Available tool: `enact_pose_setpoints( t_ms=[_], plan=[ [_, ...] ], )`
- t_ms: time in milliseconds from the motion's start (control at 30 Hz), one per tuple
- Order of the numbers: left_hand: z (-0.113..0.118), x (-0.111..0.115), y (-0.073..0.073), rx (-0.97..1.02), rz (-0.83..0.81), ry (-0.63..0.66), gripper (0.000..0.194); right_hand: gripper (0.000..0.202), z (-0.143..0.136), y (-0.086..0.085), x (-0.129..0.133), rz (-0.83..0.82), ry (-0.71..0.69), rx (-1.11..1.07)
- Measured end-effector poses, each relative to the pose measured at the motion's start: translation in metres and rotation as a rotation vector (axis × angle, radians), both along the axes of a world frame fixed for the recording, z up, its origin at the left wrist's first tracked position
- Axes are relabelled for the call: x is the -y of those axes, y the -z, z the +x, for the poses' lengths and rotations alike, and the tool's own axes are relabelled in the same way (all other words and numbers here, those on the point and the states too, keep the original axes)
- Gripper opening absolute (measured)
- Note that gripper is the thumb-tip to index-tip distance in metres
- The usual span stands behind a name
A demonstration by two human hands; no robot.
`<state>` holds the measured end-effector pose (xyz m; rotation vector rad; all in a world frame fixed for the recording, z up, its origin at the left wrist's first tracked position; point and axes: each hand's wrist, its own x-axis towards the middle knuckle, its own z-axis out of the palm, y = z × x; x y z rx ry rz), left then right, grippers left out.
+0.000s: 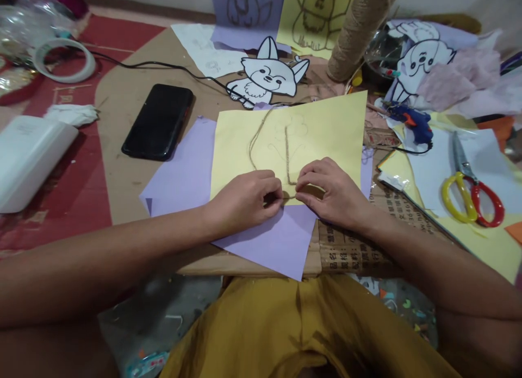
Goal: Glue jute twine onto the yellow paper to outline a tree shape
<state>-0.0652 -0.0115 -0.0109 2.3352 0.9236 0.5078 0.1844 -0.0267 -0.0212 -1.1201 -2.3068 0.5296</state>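
A yellow sheet with a faint pencil flower drawing lies on purple paper. Brown twine runs down the drawn stem and bends right at its foot. Near the sheet's front edge, my left hand is closed in a pinch on the twine. My right hand pinches the same strand just to the right, and a short piece shows between the fingertips. A loose loop of twine curves over the sheet's left part, behind my left hand.
A black phone and a white power bank lie left. Scissors, a blue glue gun and paper are right. Behind stand a twine roll and a fox cutout; a tape roll lies back left.
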Motion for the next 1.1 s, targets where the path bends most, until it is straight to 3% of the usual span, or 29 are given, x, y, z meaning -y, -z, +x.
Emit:
enact_pose_setpoints(
  t_ms=[200, 500, 800, 1100],
  plan=[
    [0.004, 0.0, -0.003, -0.027, -0.041, -0.061, 0.008, 0.011, -0.004, -0.001, 0.002, 0.021, 0.026, 0.025],
    [0.013, 0.0, -0.012, -0.102, -0.097, -0.149, 0.006, 0.013, 0.004, -0.009, 0.003, -0.024, 0.052, -0.136],
    [0.013, -0.001, -0.013, -0.1, -0.102, -0.147, 0.008, 0.017, -0.004, 0.004, 0.004, 0.026, 0.085, 0.031],
    [0.013, -0.003, -0.014, -0.109, -0.134, -0.167, 0.006, 0.017, 0.006, -0.006, 0.0, -0.069, -0.01, -0.126]
  ],
)
